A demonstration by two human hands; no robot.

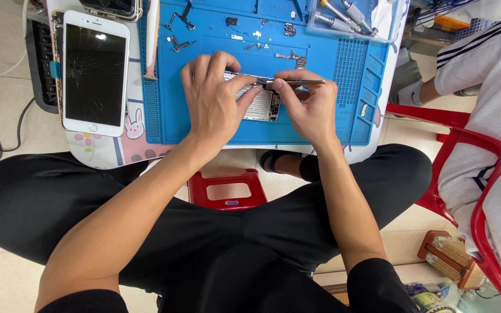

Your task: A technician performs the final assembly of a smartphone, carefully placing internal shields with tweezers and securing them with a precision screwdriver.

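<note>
Right-hand grip: right hand (311, 110) pinches a slim metal tool (297, 83), prob tweezers, fingers closed round it, tip pointing left to the top edge of the opened phone chassis (259, 104). Left hand (215, 98) lies spread over the chassis w/ fingers curled down onto it, pressing it flat; whether it actually clasps anything underneath can't be told, palm hides it. Chassis sits mid blue work mat (331, 124), on the small bench just ahead of the knees; only a strip of its pale inner plate and a dark part at the right end show between the two hands, rest is covered. Tool tip and the spot it meets are too small to make out. Scattered on the mat above the hands: tiny metal brackets and flex parts (178, 32), shapes unclear. Top right, a clear tray (398, 23) w/ screwdriver handles (343, 14), cut off by the frame edge. Left of the mat lies a white phone w/ cracked screen (95, 72), face up, on a second phone body whose edge peeks out. Another device at the top edge is mostly cropped. Below the bench a red plastic stool (227, 188) shows between the black-trousered legs. At right, another person in a white striped top (488, 52) on a red chair (482, 174), only partly in view.
</note>
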